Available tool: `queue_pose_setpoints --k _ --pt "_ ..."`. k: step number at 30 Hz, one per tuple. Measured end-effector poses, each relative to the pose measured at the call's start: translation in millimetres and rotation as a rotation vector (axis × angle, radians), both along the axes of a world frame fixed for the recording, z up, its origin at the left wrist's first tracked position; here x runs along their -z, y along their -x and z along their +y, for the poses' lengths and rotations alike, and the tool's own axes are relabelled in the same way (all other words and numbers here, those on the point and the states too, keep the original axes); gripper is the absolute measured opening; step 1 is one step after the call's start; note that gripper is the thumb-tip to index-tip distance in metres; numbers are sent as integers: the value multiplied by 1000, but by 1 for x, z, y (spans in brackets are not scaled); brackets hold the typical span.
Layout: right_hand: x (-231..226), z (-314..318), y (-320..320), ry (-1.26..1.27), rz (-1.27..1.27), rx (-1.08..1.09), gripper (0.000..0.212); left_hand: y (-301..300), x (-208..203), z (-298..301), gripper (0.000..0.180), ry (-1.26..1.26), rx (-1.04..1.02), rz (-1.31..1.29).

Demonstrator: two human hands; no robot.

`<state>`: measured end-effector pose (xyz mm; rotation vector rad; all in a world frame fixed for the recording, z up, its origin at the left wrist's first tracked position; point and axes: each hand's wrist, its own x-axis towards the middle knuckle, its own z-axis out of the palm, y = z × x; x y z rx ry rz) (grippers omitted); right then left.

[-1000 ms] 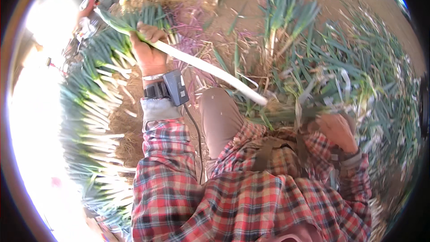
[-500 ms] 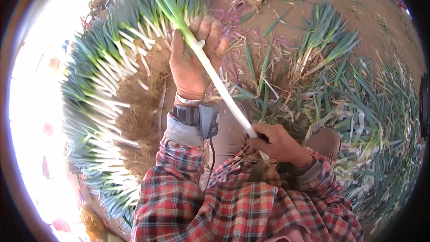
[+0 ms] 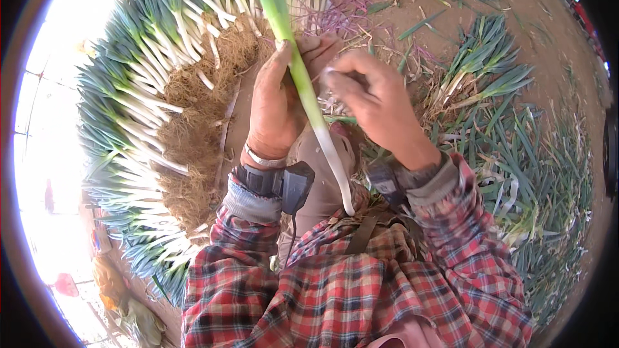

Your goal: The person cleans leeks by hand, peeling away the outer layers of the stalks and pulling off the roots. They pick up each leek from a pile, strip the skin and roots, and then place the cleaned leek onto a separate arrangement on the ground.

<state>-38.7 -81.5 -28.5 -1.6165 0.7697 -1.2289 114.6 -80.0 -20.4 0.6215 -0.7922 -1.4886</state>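
A long green onion [image 3: 314, 115] slants down in front of me, its green leaves toward the top and its white end by my lap. My left hand [image 3: 274, 113] is closed round its green part, thumb lying along the stalk. Just to the right of the stalk is my right hand [image 3: 387, 106], apart from the white shaft. Its fingers are curled into a pinch and slightly blurred; a small pale bit may show at the fingertips, too unclear to name.
To my left, many green onions [image 3: 145, 84] lie in a curved row, roots inward. A small bunch [image 3: 477, 58] lies on the soil at right. Stripped green leaves [image 3: 535, 167] are heaped at my right. Purple strings [image 3: 348, 3] lie ahead; bags [image 3: 138, 322] sit lower left.
My right hand has left the onion's white end and moved up beside my left hand, fingers pinched. The onion hangs steeper, still in my left hand.
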Motion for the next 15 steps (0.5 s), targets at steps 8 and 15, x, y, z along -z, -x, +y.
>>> queue_pose_setpoints --k 8,15 --pt "39 72 159 -267 243 663 13 -59 12 2 39 -88 -164 91" --pt "61 95 98 -426 751 85 43 -77 26 24 21 33 -408 265"
